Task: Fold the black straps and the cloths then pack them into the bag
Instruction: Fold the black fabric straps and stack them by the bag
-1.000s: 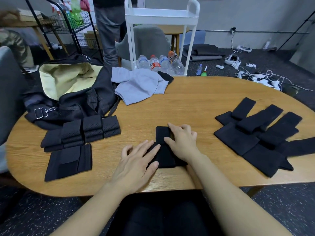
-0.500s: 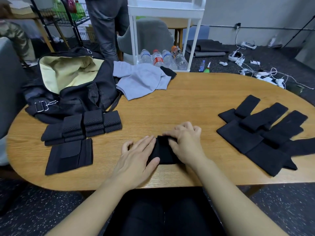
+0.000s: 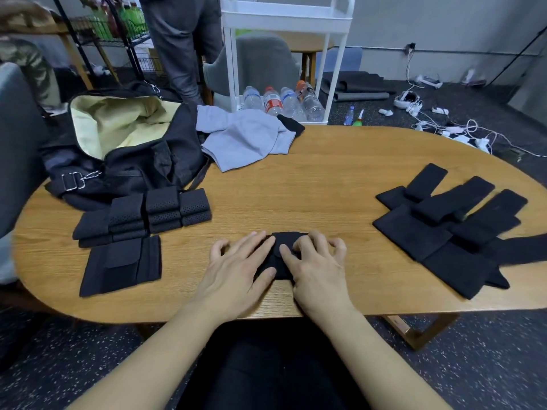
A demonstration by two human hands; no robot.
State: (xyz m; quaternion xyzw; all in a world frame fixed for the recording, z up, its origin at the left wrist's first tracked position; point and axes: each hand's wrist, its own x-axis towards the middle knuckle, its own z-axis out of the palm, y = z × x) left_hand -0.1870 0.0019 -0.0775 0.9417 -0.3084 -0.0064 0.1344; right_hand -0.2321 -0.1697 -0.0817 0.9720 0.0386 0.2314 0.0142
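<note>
A short folded black strap [image 3: 286, 238] lies on the wooden table [image 3: 325, 179] near its front edge. My left hand [image 3: 236, 269] presses its left side with fairly straight fingers. My right hand [image 3: 315, 266] has its fingers curled over the strap's right half, thumb on top. Left of my hands sit a stack of folded perforated straps [image 3: 148, 213] and a flat folded black piece [image 3: 121, 264]. A pile of unfolded black straps [image 3: 453, 229] spreads at the right. A grey cloth [image 3: 245, 140] lies at the back beside the open black bag [image 3: 154, 161] with pale yellow lining.
A white trolley [image 3: 285, 22] with water bottles [image 3: 281, 103] stands behind the table, next to a grey chair. A person's legs [image 3: 183, 42] are behind the bag. Cables and chargers [image 3: 461, 134] litter the floor at the right. A grey seat back [image 3: 17, 143] is at the left.
The strap's far end has been folded back toward me, so it is now shorter and thicker. My right hand's fingers curled over it; my left hand stayed pressing its left side.
</note>
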